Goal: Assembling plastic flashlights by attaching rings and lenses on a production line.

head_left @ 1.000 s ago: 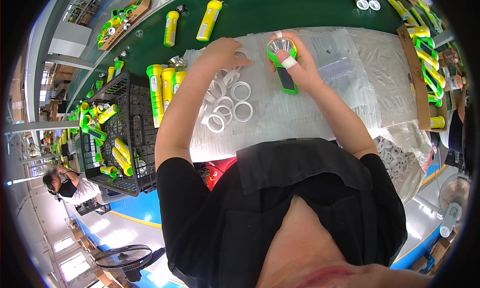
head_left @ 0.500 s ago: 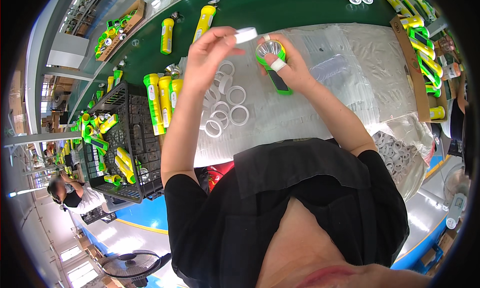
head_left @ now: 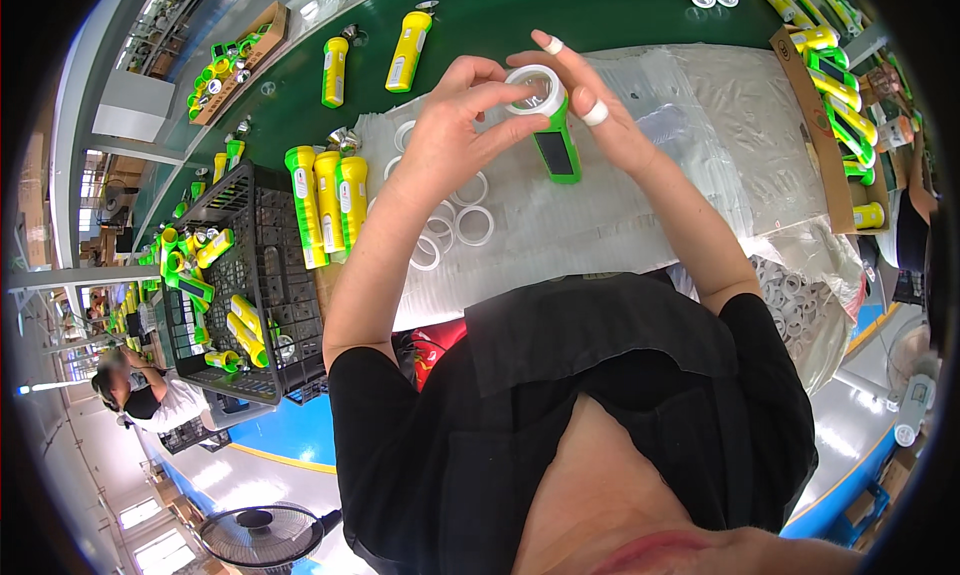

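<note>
My left hand [head_left: 462, 110] has thumb and forefinger closed about a white plastic ring [head_left: 553, 92], which sits on the head of a flashlight. That flashlight [head_left: 557, 155] has a green body with a dark panel and stands roughly upright, head up, over the plastic-covered mat. Close on its right side is my right hand [head_left: 612, 125], thumb and fingers spread, white tape on thumb and forefinger. Some of its fingers pass behind the flashlight head, so their contact is partly hidden. Loose white rings [head_left: 473, 225] lie below my left hand.
Yellow-green flashlights [head_left: 327, 203] stand left of the mat, beside a black crate [head_left: 262, 275] of more. Two yellow flashlights [head_left: 408, 53] lie on the green table [head_left: 500, 20]. A carton [head_left: 815, 135] of flashlights stands right, above a bag of rings [head_left: 790, 295].
My left hand has brought the white ring rightward and down onto the flashlight head. My right hand's thumb has come off the reflector and its fingers have spread; the flashlight is more upright.
</note>
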### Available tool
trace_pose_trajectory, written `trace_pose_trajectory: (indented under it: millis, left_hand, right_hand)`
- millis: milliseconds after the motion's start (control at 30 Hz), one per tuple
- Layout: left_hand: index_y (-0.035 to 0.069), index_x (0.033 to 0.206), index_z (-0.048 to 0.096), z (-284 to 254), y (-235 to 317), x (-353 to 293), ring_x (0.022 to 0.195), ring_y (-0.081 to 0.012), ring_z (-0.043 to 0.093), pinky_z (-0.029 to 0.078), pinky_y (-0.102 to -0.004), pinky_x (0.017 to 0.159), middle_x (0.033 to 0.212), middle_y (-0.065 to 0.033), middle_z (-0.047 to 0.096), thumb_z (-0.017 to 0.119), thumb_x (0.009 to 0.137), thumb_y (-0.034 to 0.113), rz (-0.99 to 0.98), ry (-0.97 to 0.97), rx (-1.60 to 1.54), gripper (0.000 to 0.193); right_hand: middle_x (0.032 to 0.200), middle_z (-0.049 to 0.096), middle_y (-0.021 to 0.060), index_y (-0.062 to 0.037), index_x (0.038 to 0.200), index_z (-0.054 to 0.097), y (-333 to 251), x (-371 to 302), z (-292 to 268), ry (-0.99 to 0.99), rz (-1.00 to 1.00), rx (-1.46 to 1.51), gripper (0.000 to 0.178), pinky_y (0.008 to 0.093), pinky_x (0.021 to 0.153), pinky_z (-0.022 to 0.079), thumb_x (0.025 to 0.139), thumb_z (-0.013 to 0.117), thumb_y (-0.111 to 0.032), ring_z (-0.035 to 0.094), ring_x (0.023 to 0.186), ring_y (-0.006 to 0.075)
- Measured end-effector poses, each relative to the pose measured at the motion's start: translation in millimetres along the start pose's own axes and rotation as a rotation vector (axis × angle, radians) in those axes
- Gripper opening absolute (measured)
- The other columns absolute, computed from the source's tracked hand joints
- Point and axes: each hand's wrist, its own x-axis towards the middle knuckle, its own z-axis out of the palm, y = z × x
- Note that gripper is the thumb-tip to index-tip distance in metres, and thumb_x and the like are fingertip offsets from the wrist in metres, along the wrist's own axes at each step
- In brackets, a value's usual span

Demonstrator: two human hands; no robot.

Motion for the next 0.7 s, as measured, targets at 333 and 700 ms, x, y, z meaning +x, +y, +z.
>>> trace_pose_trajectory:
  millis: [333, 700]
  left_hand:
    - [0.009, 0.104, 0.056, 46, 13, 10, 0.091, -0.0209, 0.066, 0.053, -0.0316, 0.075, 0.104, -0.0056, 0.067, 0.083, 0.073, 0.016, -0.031, -0.042, -0.085, 0.042]
    - [0.007, 0.094, 0.056, 59, 9, 14, 0.081, -0.0213, 0.067, 0.054, -0.0307, 0.071, 0.093, -0.0049, 0.069, 0.085, 0.070, 0.012, -0.008, 0.075, -0.050, 0.038]
  right_hand:
    - [0.094, 0.059, 0.0078, -0.0064, 0.115, 0.060, -96, 53, -45, -0.664, 0.029, -1.027, 0.040, 0.0346, 0.070, 0.048, 0.078, 0.076, -0.010, 0.057, 0.081, 0.0234]
    - [0.081, 0.061, 0.0143, 0.0011, 0.087, 0.056, -95, 48, -17, -0.358, 0.394, -1.490, 0.059, 0.0384, 0.066, 0.048, 0.079, 0.066, -0.056, 0.061, 0.075, 0.0301]
